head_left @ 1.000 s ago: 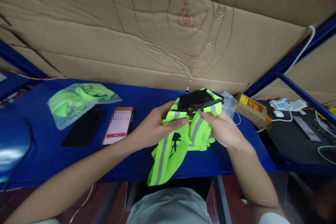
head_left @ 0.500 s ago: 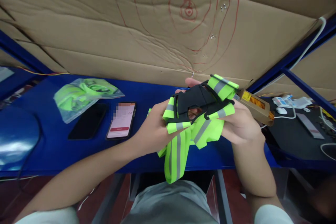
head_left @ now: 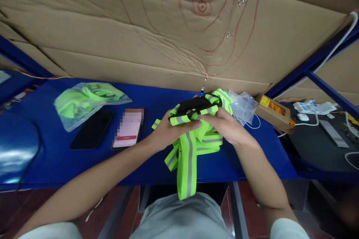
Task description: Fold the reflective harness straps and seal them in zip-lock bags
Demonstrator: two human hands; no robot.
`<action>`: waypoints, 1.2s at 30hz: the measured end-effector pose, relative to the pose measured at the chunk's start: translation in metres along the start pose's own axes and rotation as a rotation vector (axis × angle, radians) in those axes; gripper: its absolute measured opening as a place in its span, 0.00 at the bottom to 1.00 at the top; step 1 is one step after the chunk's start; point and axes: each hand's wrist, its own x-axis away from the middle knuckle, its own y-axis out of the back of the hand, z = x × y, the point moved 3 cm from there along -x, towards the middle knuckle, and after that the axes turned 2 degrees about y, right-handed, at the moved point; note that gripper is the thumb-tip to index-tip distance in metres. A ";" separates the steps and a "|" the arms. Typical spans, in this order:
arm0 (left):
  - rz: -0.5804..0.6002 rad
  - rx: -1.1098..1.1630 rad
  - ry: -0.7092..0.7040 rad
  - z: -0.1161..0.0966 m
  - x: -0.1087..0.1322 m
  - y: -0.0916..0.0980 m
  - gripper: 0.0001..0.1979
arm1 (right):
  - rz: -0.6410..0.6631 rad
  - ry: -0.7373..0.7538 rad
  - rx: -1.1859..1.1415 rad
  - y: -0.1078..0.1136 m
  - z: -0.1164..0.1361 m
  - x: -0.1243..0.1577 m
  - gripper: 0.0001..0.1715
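A bundle of neon yellow-green reflective strap (head_left: 188, 164) with a grey stripe is held between both hands above the blue table. At its top sits a black buckle-like piece (head_left: 193, 104), partly covered by fingers and strap. My left hand (head_left: 168, 130) is closed on the left side of the bundle, thumb lying across the front. On the other side my right hand (head_left: 224, 125) grips the strap near the black piece; its fingertips are partly hidden. One long loop hangs down past the table's front edge, and other folds bunch beneath the hands.
To the left lie a clear bag (head_left: 89, 101) of similar green straps, a black phone (head_left: 92, 130) and a lit phone (head_left: 128, 129). Right of the hands are crumpled clear plastic (head_left: 243, 106) and a cardboard box (head_left: 273, 114) with orange contents. A cardboard panel (head_left: 112, 52) rises behind.
Both hands have lowered and drawn closer together with the strap bundle. The black piece has tilted away, showing less of its face. The clear plastic on the right has come into view.
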 end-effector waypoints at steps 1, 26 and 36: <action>0.020 -0.003 -0.007 -0.001 -0.002 0.002 0.26 | -0.082 0.067 0.086 0.005 0.002 -0.001 0.30; 0.176 -0.164 0.139 0.019 0.004 -0.005 0.18 | -0.011 0.041 0.181 0.017 0.019 0.003 0.19; 0.194 -0.182 0.209 0.024 0.004 -0.002 0.22 | -0.066 -0.056 0.081 0.025 -0.008 -0.005 0.16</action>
